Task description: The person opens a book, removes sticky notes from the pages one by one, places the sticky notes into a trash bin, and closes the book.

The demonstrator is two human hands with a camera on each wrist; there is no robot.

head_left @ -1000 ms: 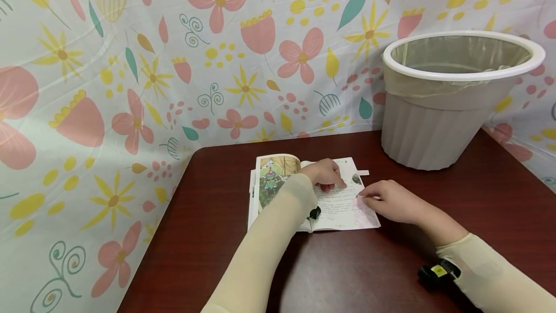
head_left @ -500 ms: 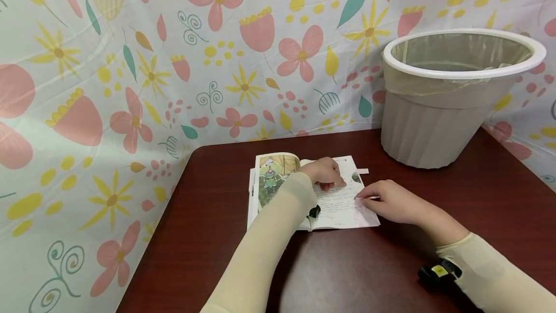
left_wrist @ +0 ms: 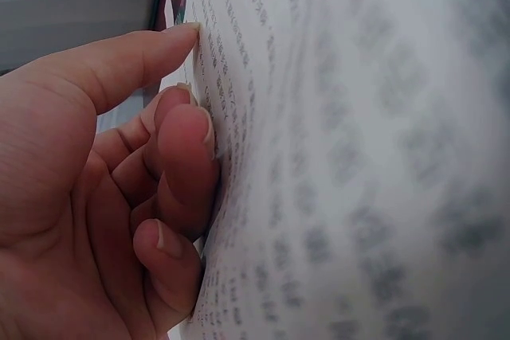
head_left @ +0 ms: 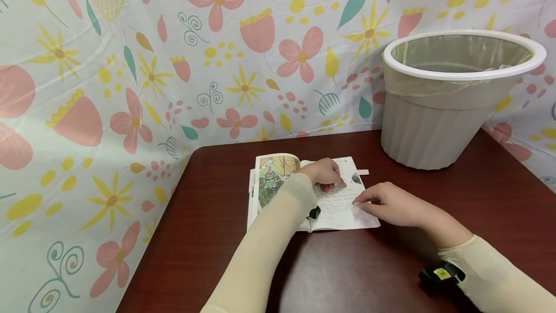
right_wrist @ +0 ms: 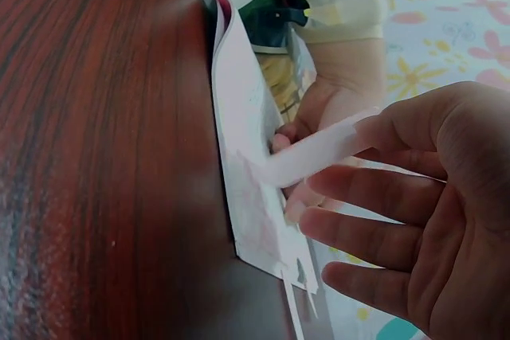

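Book [head_left: 332, 206] lies open on dark red surface [head_left: 347, 269]: picture page [head_left: 271, 177] left, printed page [head_left: 340, 202] right. Narrow whitish strip [right_wrist: 315, 151] slants over it, lower end possibly touching paper.

There are one book [head_left: 332, 210], one held strip [right_wrist: 315, 151], one bin [head_left: 427, 122], one table [head_left: 347, 264] and two hands [head_left: 323, 173] [head_left: 395, 205].

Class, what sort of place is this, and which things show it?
Probably an indoor reading corner, whether at home or elsewhere is unclear: a dark table, an open book on it, a flowery cloth behind.
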